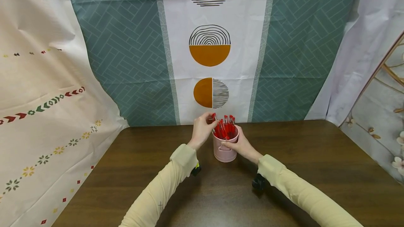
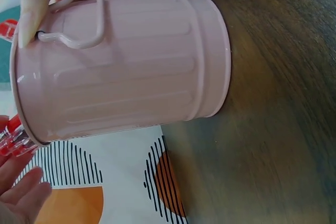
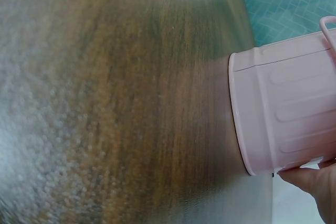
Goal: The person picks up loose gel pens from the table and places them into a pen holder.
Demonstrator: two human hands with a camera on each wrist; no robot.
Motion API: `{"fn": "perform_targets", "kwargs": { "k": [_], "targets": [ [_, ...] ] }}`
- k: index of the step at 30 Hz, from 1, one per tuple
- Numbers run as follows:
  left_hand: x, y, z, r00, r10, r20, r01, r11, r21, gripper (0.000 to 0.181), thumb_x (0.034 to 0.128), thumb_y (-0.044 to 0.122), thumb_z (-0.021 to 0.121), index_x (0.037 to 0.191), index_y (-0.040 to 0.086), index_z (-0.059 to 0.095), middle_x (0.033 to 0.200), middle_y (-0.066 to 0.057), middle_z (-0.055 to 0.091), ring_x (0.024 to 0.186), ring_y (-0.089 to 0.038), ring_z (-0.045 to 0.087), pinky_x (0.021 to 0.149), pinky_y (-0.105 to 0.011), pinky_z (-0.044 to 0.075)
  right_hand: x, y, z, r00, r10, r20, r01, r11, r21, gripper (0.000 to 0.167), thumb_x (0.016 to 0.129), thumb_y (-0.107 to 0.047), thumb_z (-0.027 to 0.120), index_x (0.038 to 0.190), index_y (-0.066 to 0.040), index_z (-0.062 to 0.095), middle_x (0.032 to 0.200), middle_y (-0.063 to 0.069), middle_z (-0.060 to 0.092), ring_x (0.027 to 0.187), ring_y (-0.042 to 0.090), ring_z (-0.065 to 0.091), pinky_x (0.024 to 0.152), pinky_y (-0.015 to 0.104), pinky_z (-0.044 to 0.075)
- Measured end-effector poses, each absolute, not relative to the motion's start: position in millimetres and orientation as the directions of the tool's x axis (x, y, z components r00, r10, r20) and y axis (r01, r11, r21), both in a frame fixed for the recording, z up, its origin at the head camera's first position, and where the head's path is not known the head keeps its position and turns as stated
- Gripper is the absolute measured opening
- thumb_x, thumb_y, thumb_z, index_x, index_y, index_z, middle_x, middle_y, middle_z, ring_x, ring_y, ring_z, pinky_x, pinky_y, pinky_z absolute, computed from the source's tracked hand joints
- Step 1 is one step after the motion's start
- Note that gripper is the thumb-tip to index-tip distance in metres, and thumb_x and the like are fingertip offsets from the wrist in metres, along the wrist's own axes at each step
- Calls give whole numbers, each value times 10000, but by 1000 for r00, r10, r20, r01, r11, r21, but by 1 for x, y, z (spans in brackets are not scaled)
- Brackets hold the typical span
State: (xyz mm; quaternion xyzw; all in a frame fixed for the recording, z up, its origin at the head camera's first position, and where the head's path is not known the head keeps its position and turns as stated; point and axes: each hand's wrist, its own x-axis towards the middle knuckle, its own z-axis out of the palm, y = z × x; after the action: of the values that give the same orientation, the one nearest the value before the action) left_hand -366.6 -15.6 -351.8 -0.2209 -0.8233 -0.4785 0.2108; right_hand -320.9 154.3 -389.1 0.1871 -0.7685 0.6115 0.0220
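Observation:
A pink bucket-shaped pen holder (image 1: pixel 224 155) with small wire handles stands on the table, packed with red pens (image 1: pixel 228 129). At its left rim my left hand (image 1: pixel 202 130) pinches a red pen (image 1: pixel 214 116) between thumb and fingers. My right hand (image 1: pixel 243 146) grips the holder from the right, its thumb lying across the front near the rim. In the left wrist view the right thumb (image 2: pixel 30 19) presses beside the handle (image 2: pixel 86 19), and clear-and-red pen ends (image 2: pixel 17 139) show at the left fingers. The lower ends of the pens are hidden inside.
Dark brown wood tabletop (image 1: pixel 151 160) surrounds the holder. Behind it hangs a teal and white cloth (image 1: pixel 208 55) with orange shapes. A patterned cream cloth (image 1: pixel 47 115) drapes on the left, and a floral cloth (image 1: pixel 378 122) on the right.

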Motion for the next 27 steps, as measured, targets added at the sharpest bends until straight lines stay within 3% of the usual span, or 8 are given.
{"fn": "perform_targets", "kwargs": {
  "k": [12,21,27],
  "targets": [
    [-363,-14,-359,-820,201,537,544,566,619,293,800,155,698,1057,37,623,984,-83,632,800,-183,577,689,-268,486,-320,153,-388,-931,-259,258,-308,175,-935,777,797,-84,671,1348,18,133,1323,238,276,1199,379,309,949,473,299],
    [-364,-14,-360,-826,222,518,546,546,636,315,791,135,707,1073,30,614,1019,-91,620,837,-198,565,712,-262,481,-323,154,-392,-926,-267,268,-317,164,-934,772,795,-66,669,1346,22,135,1322,242,281,1189,381,321,942,468,311],
    [-366,-15,-362,-839,245,485,541,474,695,352,783,101,714,1103,19,596,1059,-97,600,920,-219,549,775,-291,466,-343,159,-416,-927,-247,283,-330,174,-928,803,787,-158,706,1357,-44,152,1328,185,290,1188,339,335,944,455,314]
  ]
}}
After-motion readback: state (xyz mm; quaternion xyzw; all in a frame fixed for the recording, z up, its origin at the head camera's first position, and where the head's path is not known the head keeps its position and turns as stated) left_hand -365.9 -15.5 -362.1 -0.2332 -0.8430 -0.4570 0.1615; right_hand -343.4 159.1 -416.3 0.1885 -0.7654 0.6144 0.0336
